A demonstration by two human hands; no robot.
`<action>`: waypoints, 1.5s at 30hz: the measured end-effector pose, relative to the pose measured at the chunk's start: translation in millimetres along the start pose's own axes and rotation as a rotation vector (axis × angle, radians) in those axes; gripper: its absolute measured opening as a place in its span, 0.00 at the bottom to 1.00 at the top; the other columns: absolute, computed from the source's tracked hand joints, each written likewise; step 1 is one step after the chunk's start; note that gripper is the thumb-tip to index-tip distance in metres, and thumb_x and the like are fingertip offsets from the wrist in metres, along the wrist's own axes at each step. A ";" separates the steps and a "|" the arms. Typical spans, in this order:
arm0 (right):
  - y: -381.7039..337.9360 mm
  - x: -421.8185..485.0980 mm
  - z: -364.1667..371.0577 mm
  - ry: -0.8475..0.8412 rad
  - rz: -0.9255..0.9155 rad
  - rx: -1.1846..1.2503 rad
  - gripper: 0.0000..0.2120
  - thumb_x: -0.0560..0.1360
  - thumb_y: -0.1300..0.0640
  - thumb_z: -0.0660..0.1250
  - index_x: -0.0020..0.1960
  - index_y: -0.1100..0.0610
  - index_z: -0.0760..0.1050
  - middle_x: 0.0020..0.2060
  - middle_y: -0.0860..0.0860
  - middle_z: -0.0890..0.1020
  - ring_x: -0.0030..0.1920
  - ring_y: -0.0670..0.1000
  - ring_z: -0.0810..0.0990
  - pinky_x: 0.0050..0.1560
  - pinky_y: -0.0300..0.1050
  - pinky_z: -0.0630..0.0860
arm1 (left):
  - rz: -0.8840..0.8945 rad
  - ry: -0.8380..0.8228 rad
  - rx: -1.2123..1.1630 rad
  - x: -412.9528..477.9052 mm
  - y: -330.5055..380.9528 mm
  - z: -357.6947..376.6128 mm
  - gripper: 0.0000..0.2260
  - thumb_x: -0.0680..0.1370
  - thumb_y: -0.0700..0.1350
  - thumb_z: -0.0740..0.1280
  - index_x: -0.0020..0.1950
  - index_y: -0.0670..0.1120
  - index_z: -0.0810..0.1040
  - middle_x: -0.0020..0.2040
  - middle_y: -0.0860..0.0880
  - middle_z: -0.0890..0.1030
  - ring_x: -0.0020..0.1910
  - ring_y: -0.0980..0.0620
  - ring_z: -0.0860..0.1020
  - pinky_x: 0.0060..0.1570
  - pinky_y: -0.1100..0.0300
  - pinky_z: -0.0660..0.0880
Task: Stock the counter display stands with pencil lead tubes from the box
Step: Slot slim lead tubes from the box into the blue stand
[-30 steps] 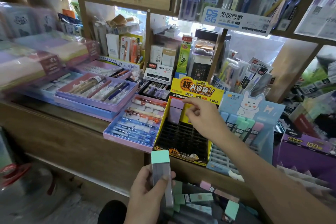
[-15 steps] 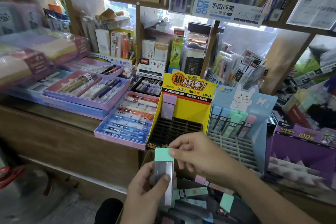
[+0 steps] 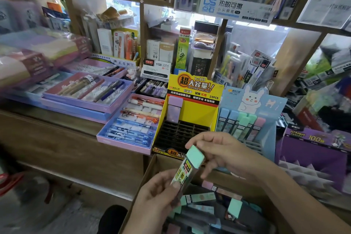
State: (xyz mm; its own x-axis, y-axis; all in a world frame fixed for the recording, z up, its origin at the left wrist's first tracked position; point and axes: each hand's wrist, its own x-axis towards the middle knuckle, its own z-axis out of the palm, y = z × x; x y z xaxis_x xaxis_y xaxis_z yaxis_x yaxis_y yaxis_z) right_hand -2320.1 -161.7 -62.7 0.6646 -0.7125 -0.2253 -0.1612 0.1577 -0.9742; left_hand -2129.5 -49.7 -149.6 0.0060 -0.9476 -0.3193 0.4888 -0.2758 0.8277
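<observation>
One wooden counter (image 3: 57,150) fills 9 o'clock to centre, with packed stationery shelving behind it. A cardboard box (image 3: 144,180) sits at 6 o'clock below the counter edge, holding loose lead tubes (image 3: 201,197) lying flat, with mint and pink caps. A purple carton (image 3: 313,150) is at 3 o'clock. Pen trays (image 3: 85,91), pink and blue, are at 10 o'clock.

Two stands sit side by side on the counter near centre. The yellow display stand (image 3: 193,112) shows its black slot grid (image 3: 180,133), with purple tube stock (image 3: 173,110) upright in the back-left corner; one or two, cannot tell. The blue display stand (image 3: 250,100) is just at its 3 o'clock, rabbit on the header, with a back row of upright tubes (image 3: 239,125) capped blue, mint and pink.

The right hand (image 3: 222,154) comes in from 4 o'clock, index finger and thumb pinching the cap end of the mint-capped tube (image 3: 188,169). The left hand (image 3: 157,195) is at 6 o'clock, fingers curled round that tube's lower end, thumb on the label face. The tube is tilted, cap toward 1 o'clock, over the box's far edge and in front of the yellow stand without touching it.
</observation>
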 end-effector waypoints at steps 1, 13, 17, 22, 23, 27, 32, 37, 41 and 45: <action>0.8 -1.2 -0.2 -0.007 0.009 0.014 0.13 0.84 0.54 0.63 0.60 0.60 0.81 0.52 0.64 0.85 0.50 0.60 0.85 0.40 0.47 0.85 | 0.039 -0.007 0.068 -1.7 -1.0 -1.1 0.15 0.66 0.42 0.76 0.53 0.48 0.87 0.45 0.42 0.85 0.39 0.46 0.81 0.40 0.53 0.77; -2.8 -0.2 0.2 0.213 -0.081 -0.132 0.08 0.75 0.65 0.76 0.53 0.59 0.84 0.47 0.59 0.88 0.45 0.56 0.88 0.44 0.43 0.84 | 0.171 0.145 0.322 -9.8 4.5 4.3 0.06 0.72 0.34 0.75 0.47 0.43 0.84 0.41 0.40 0.84 0.37 0.46 0.82 0.36 0.58 0.79; -16.2 4.0 -7.8 0.387 -0.176 -0.191 0.07 0.74 0.63 0.77 0.50 0.55 0.85 0.45 0.56 0.88 0.47 0.56 0.88 0.49 0.44 0.84 | 0.121 0.196 0.482 -6.7 -0.8 0.8 0.07 0.74 0.33 0.74 0.47 0.44 0.82 0.40 0.43 0.83 0.36 0.53 0.80 0.37 0.64 0.76; -31.6 16.3 -19.9 0.602 -0.284 -0.250 0.07 0.74 0.59 0.77 0.50 0.52 0.85 0.43 0.53 0.88 0.47 0.51 0.88 0.51 0.41 0.82 | -0.012 0.035 0.909 -6.9 -3.9 0.8 0.09 0.73 0.48 0.76 0.48 0.58 0.78 0.47 0.58 0.83 0.43 0.67 0.80 0.54 0.70 0.75; -33.7 20.1 -22.1 0.635 -0.296 -0.252 0.07 0.74 0.59 0.77 0.50 0.52 0.85 0.43 0.54 0.88 0.46 0.51 0.87 0.49 0.41 0.82 | -0.053 -0.020 0.990 -7.7 -4.5 1.2 0.10 0.72 0.53 0.76 0.49 0.61 0.77 0.51 0.60 0.81 0.48 0.68 0.79 0.59 0.68 0.74; -37.3 35.4 -29.9 0.734 -0.340 -0.276 0.06 0.73 0.62 0.78 0.50 0.55 0.85 0.43 0.57 0.86 0.40 0.48 0.83 0.44 0.39 0.83 | -0.049 -0.113 1.185 -10.5 -5.1 0.9 0.12 0.68 0.63 0.70 0.50 0.66 0.75 0.56 0.68 0.70 0.51 0.75 0.71 0.56 0.73 0.68; -34.6 54.7 -38.2 0.823 -0.386 -0.474 0.07 0.74 0.61 0.77 0.47 0.51 0.84 0.41 0.51 0.86 0.38 0.42 0.81 0.44 0.34 0.80 | -0.064 -0.121 1.205 -6.4 -4.2 1.0 0.11 0.73 0.60 0.70 0.53 0.63 0.76 0.59 0.61 0.72 0.62 0.63 0.72 0.66 0.66 0.69; -29.2 71.4 -40.0 0.852 -0.391 -0.572 0.06 0.74 0.60 0.77 0.47 0.50 0.84 0.40 0.47 0.85 0.41 0.45 0.83 0.45 0.36 0.80 | -0.065 -0.134 1.231 -2.9 -5.7 -0.8 0.13 0.75 0.56 0.70 0.59 0.57 0.78 0.67 0.55 0.70 0.73 0.56 0.68 0.71 0.59 0.67; -26.4 76.1 -38.3 0.824 -0.383 -0.619 0.06 0.74 0.60 0.77 0.48 0.51 0.84 0.41 0.46 0.85 0.42 0.45 0.83 0.44 0.32 0.79 | -0.038 -0.162 1.214 0.9 -7.2 -2.3 0.12 0.77 0.52 0.69 0.61 0.56 0.78 0.71 0.55 0.69 0.76 0.55 0.65 0.72 0.59 0.66; -28.9 75.8 -40.2 0.797 -0.377 -0.617 0.07 0.74 0.61 0.77 0.48 0.50 0.84 0.42 0.47 0.85 0.42 0.44 0.82 0.43 0.29 0.77 | -0.033 -0.148 1.190 3.6 -9.6 -3.2 0.12 0.78 0.51 0.69 0.61 0.56 0.78 0.80 0.50 0.54 0.77 0.54 0.64 0.73 0.60 0.65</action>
State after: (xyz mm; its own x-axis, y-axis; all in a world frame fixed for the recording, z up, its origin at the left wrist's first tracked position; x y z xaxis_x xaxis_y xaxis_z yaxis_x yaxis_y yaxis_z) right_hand -2294.4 -247.7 -51.2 0.1172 -0.9187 0.3773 -0.5341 -0.3786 -0.7559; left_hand -2131.4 -49.9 -160.2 -0.1296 -0.9253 -0.3564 -0.6267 -0.2021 0.7526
